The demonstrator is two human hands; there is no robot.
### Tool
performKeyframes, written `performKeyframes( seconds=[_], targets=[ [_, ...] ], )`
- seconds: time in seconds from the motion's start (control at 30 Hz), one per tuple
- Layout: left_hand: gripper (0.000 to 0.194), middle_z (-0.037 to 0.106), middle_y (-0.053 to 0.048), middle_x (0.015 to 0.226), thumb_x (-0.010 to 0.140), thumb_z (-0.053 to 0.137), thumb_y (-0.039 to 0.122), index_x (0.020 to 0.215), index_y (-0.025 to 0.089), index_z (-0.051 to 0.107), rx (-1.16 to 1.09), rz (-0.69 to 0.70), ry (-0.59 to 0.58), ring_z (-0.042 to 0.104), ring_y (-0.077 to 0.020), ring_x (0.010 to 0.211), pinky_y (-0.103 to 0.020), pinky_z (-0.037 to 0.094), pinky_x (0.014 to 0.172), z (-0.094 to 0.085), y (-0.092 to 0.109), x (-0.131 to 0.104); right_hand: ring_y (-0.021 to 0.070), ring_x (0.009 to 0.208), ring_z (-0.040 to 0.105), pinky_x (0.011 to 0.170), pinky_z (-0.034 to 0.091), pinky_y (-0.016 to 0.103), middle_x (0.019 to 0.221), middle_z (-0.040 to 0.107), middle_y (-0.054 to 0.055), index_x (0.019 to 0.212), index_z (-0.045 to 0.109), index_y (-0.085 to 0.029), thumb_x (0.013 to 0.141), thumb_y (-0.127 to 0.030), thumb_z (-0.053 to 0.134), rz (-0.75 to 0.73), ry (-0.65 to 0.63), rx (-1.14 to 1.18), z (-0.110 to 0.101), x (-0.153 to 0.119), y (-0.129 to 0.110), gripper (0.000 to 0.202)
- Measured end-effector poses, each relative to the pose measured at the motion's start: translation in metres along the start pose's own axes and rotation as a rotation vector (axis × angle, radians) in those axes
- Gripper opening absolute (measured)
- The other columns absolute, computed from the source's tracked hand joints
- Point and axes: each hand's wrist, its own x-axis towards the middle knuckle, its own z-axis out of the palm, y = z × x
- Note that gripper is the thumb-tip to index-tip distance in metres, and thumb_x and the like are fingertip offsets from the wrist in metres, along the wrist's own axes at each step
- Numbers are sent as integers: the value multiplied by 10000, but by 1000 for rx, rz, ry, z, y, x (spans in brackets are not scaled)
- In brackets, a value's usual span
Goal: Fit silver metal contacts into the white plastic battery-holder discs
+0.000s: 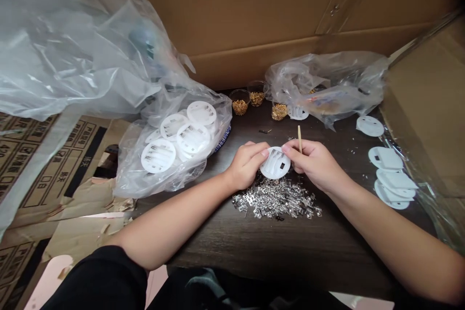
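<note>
Smooth, mostly matt plastic is seen in the round white disc (274, 164). The heap of small silver metal pieces (279, 201) is marked by bright glints. A dull, wood-like surface is shown by the slim pale-yellow stick (300, 138). The dark brown tabletop (225, 237) is streaked with wood grain. The large translucent plastic bag (83, 53) is glossily creased; a matt face is presented by the tall brown cardboard panel (247, 5).

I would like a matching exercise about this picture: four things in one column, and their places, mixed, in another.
1. tan stick
2. gold pieces
3. central white disc
4. silver metal pieces

A. heaped on the dark table
B. gripped by the left hand
C. held in the right hand
D. inside clear cups

Pairs: 1-C, 2-D, 3-B, 4-A
</note>
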Motion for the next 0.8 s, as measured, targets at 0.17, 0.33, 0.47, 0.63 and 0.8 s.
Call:
performKeyframes(
  seconds=[0.17,0.33,0.47,0.63,0.8],
  targets=[
    [427,484,12,630,1009,425,460,725,172,563,-233,-85,-9,445,-137,628,-297,364,652,-3,-2,2,63,509,392,485,288,235,588,533,-43,751,693,-169,782,-602,821,-42,32,-16,6,1,-3,453],
    [455,490,5,629,995,428,500,693,175,531,-267,-90,-3,459,-139,642,-294,369,653,-2,-6,2,84,526,434,515,334,253,589,572,-30,728,705,-179,809,-582,801,-125,36,-101,10,-1,-10,422],
    [476,461,17,581,1015,320,488,727,178,539,-285,-109,71,421,-132,576,-294,354,616,0,-13,5,104,544,483,546,371,268,607,616,-10,702,693,-183,836,-574,776,-167,70,-161,8,7,-22,422],
    [466,470,7,549,1006,296,403,709,176,574,-258,-111,130,432,-136,556,-299,366,604,-1,-19,8,125,586,515,587,375,282,619,637,2,722,712,-177,870,-492,738,-392,116,-330,36,39,-75,349],
    [447,498,-2,547,1014,311,287,692,169,597,-201,-124,131,476,-144,572,-307,425,632,0,-21,8,149,688,572,670,405,289,725,699,24,811,737,-155,904,-397,684,-578,-22,-459,117,76,-117,264]
  ],
)
